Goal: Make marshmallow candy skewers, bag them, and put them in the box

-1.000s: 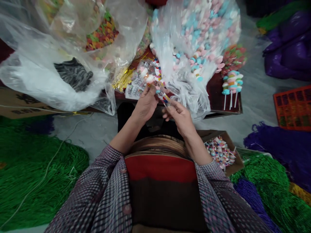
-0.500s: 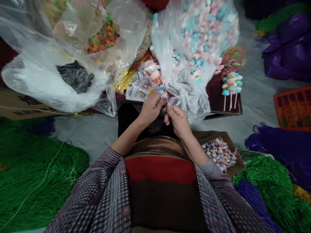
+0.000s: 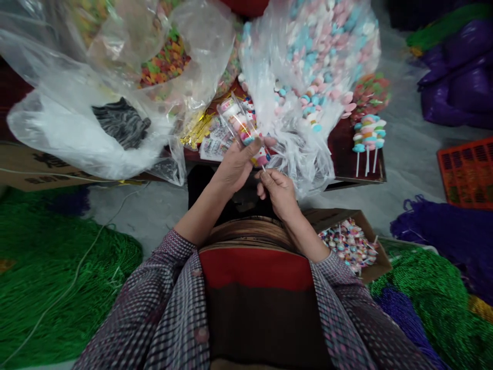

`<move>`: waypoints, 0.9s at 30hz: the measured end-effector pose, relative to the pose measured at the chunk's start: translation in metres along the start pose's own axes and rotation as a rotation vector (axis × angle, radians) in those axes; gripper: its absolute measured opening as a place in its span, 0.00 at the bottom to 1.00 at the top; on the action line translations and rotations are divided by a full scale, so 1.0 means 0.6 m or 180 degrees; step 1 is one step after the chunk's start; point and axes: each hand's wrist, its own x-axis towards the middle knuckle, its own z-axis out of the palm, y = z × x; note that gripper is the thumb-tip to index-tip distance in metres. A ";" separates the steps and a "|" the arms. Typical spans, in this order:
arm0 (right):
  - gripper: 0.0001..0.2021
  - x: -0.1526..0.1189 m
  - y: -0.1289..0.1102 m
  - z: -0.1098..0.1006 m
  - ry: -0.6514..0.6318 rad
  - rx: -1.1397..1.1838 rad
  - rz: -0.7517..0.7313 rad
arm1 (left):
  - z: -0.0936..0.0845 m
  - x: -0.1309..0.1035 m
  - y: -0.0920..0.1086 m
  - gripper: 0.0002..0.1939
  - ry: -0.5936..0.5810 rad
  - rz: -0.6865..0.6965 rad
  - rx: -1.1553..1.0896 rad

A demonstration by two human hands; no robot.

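A candy skewer in a clear printed wrapper [image 3: 239, 122] slants over the table's front edge. My left hand [image 3: 238, 163] is closed round the lower part of its wrapper, the thumb lying across the front. My right hand [image 3: 278, 189] pinches the white stick [image 3: 264, 168] at the skewer's lower end. Behind the skewer lie flat printed wrappers [image 3: 216, 140], with gold twist ties [image 3: 198, 128] to their left. Three or so unwrapped candy skewers [image 3: 368, 134] rest at the table's right corner.
Plastic bags of ring gummies [image 3: 164, 61] and pastel candies [image 3: 331, 38] cover the back of the table [image 3: 348, 167]. A white bag [image 3: 73, 123] lies left. Below right, a cardboard box [image 3: 379, 264] holds wrapped skewers. Green strands [image 3: 57, 277] and an orange crate [image 3: 466, 172] flank the floor.
The wrapped skewer has come into fuller view and its wrapper stands out straighter. My left hand has shifted slightly down and left, its thumb now across the wrapper. My right hand remains at the stick.
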 end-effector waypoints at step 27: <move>0.32 0.067 -0.088 -0.013 -0.1371 0.0742 -0.0200 | 0.010 -0.065 -0.002 0.25 -0.1973 -0.2048 -0.0403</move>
